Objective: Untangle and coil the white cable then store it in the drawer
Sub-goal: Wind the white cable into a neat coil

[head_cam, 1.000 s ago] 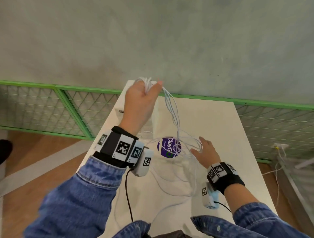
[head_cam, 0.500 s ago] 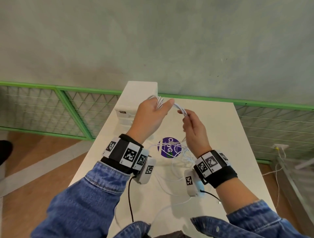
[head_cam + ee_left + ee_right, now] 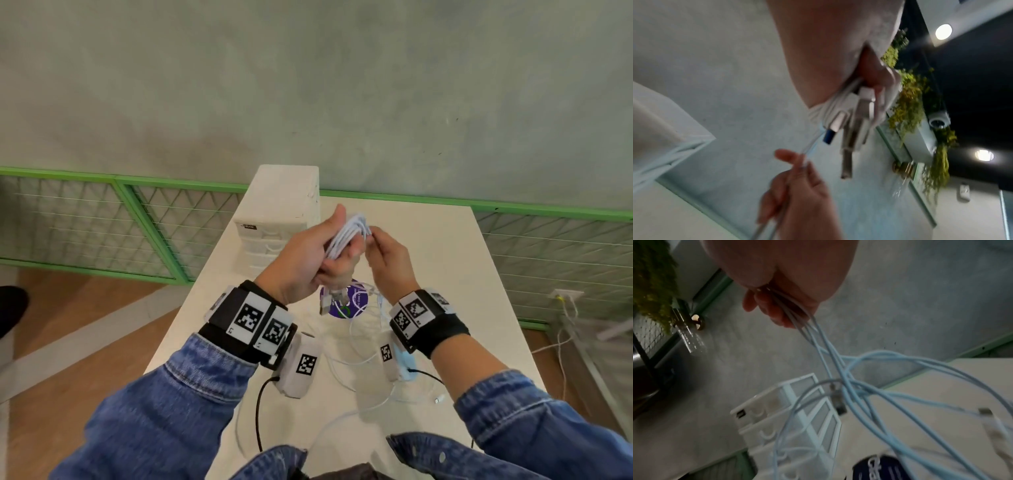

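Your left hand [image 3: 310, 255] holds the gathered loops of the cable [image 3: 347, 234] in a closed grip, thumb over the bundle, with plugs [image 3: 334, 298] hanging just below it. Your right hand [image 3: 388, 260] pinches strands right beside that bundle, at its top end. The rest of the cable trails down from both grips and lies in loose, crossing loops on the table [image 3: 428, 240], some under your wrists. The drawer unit [image 3: 281, 212] stands just beyond your left grip, drawers shut as far as you can tell. The risk from here, as I judge it: the slack below your right grip crosses over itself, so pulling it up fast could cinch a knot. Loosening your left thumb to take the next loop could let the coil spring apart. The dangling plugs could snag in a loop, and the free end [image 3: 439, 399] could drag off the table edge.
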Tool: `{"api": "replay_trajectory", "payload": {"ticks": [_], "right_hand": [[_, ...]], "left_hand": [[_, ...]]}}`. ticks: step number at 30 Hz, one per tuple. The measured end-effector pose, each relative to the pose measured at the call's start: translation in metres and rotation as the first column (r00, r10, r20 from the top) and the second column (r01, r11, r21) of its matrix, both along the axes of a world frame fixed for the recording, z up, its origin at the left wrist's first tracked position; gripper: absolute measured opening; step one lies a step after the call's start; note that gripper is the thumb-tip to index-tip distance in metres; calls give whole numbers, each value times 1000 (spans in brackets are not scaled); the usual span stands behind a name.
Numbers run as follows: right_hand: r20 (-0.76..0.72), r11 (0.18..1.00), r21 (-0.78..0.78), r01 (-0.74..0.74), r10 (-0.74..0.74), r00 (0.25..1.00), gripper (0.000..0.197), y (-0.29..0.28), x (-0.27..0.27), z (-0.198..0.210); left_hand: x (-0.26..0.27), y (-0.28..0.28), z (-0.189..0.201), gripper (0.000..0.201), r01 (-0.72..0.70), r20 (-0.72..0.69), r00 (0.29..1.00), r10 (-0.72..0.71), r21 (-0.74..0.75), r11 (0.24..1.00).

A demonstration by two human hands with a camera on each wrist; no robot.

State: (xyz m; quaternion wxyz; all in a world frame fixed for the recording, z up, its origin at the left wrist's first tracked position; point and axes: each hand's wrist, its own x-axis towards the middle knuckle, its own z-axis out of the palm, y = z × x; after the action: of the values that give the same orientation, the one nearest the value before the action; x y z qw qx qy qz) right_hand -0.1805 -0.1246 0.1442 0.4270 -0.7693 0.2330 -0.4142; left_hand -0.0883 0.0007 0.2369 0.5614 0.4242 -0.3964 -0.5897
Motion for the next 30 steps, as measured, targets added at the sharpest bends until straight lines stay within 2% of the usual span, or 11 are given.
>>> {"api": "replay_trajectory", "payload": {"ticks": [4,9,11,14,16,18,20,22,24,28,30], "right_hand": [[-127,993,84,-78,89,988,24,19,8,-21],[-227,956,226,-186,238,945,22,33,7,-31],[-297,962,188,-197,247,922,22,32,6,-31],[-352,966,123,-226,255,900,20,34,2,-29],[-381,959,133,-249,282,880,18,36,0,-31],[-352,945,194,-265,319,880,19,38,0,-30],[-305,955,159,-250,289,907,21,37,-2,-28],[-246,979,67,-193,204,947,21,34,-5,-25],[-187,985,11,-170,169,968,20,33,-8,-26],[-146,991,10,-136,136,980,23,32,-10,-30],[-108,993,26,-115,117,987,21,28,-11,-29]], "left_hand": [[1,-7,17,65,-92,-183,981,61,-166,982],[9,-18,27,57,-400,-303,897,322,-246,883],[15,-21,23,53,-483,-261,871,417,-292,826],[22,-24,13,39,-569,-61,790,610,-444,692],[26,-22,4,27,-589,36,698,716,-540,601],[34,-21,-7,18,-516,264,576,774,-616,595],[43,-20,-19,18,-349,727,329,603,-499,793],[50,-18,-31,30,-297,968,63,243,-215,930],[50,-15,-40,35,-271,995,77,58,-35,962],[41,-8,-55,53,-134,944,310,-112,160,978],[36,-7,-58,48,-119,928,360,-100,152,981]]}}
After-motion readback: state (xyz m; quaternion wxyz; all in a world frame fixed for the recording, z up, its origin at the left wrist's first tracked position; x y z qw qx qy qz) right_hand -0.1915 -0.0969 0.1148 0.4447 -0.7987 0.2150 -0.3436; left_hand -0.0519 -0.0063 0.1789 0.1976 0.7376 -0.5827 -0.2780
